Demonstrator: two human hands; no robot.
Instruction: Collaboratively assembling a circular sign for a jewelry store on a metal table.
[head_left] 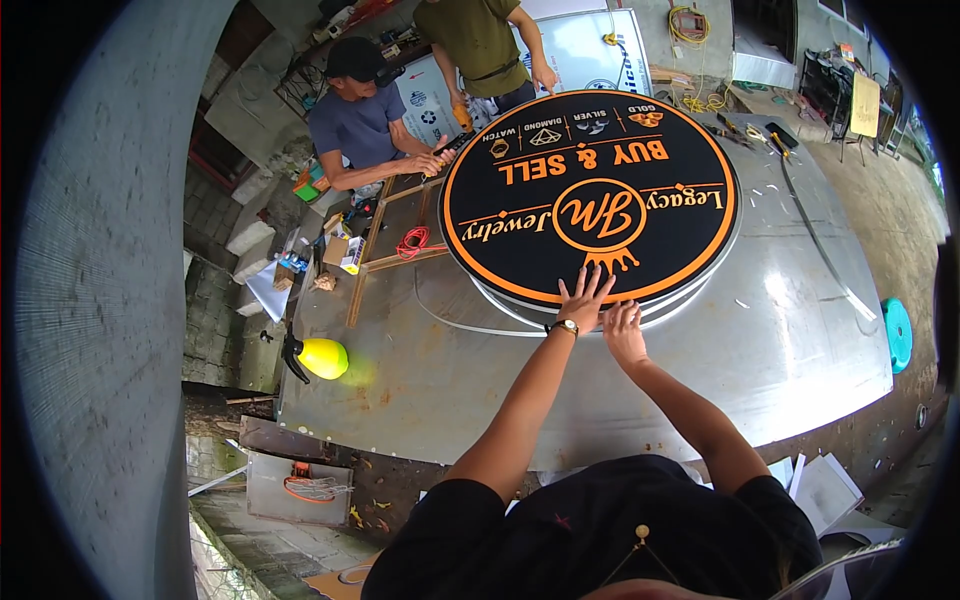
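Big round black sign (590,200) is laid face up over the metal table (450,390), upper middle of the frame. Its face is covered with orange and paler lettering plus small icons, all upside down from this side. The left hand (587,288) is spread flat near the lower edge, nothing gripped; the right hand (625,335) is placed just beside it at the rim, fingers half curled, and whether anything's gripped can't be told. Blue print can be seen on the pale sheet (572,45) up top, partly blocked by a person in an olive shirt (475,35), head cut off by the frame. The sign's underside is hidden.
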